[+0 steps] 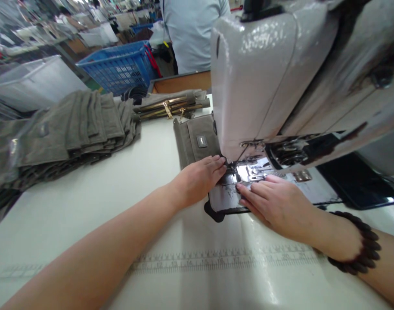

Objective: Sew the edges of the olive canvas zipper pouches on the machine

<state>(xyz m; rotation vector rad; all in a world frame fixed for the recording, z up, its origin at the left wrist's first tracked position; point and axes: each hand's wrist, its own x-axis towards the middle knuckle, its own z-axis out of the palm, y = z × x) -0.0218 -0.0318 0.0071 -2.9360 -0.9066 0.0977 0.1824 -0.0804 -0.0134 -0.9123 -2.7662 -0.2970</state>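
An olive-grey fabric piece (192,144) with a small dark label (201,141) lies at the left of the sewing machine (255,73), partly hidden behind its head. My left hand (203,176) rests flat on the near edge of this fabric, fingers stretched toward the needle area. On the metal machine bed (229,198), just right of the presser foot, my right hand (271,198) lies with fingers extended and nothing visible in its grip. Whether the fingertips touch a fabric edge under the foot cannot be made out.
Stacked olive fabric pieces (77,133) lie at the left, and pieces with brass zippers (167,107) behind. A blue crate (119,64) and a white bin (38,82) stand beyond the table. A person in a light blue shirt (193,34) is opposite. A printed ruler (190,260) crosses the tabletop.
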